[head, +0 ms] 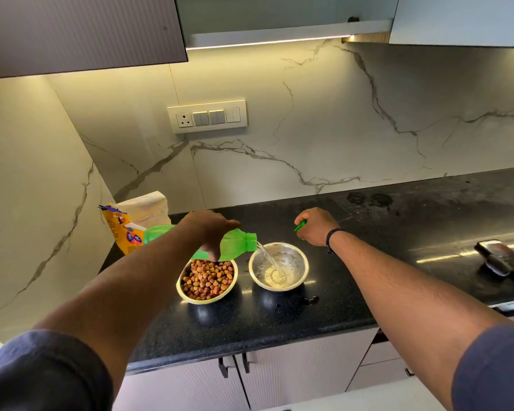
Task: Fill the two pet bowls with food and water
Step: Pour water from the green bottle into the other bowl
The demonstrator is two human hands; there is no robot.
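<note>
The water step is in hand: the left hand [212,229] has its fingers wrapped around a green bottle [232,245], tipped nearly level with its open neck just over the far rim of the right bowl [279,266], and a thin clear stream of water [269,258] falls into it. That bowl holds only a shallow pool at the bottom, so I judge the pour to be early, with most of the filling left to do. The left bowl [207,280], standing just beside it on the desk [368,232], is already heaped with kibble [207,278], so the food half looks finished. The right hand [316,226] rests behind the water bowl with its fingers curled on a small green piece, probably the bottle's cap [300,225], though little of it shows. The next move calls for keeping the neck steady over the bowl, since the bottle's body hangs over the kibble and any drip would wet it, then righting the bottle before the water nears the rim and screwing the cap back on. Both bowls are round, shiny steel with rolled rims, likely to slide on the polished black speckled stone if nudged. The bottle is smooth translucent plastic with a threaded neck; the kibble is small, brown, rounded and dry. A crinkled yellow food bag [131,223] stands at the back left against the veined marble wall, and a phone [505,259] lies well apart at the right.
</note>
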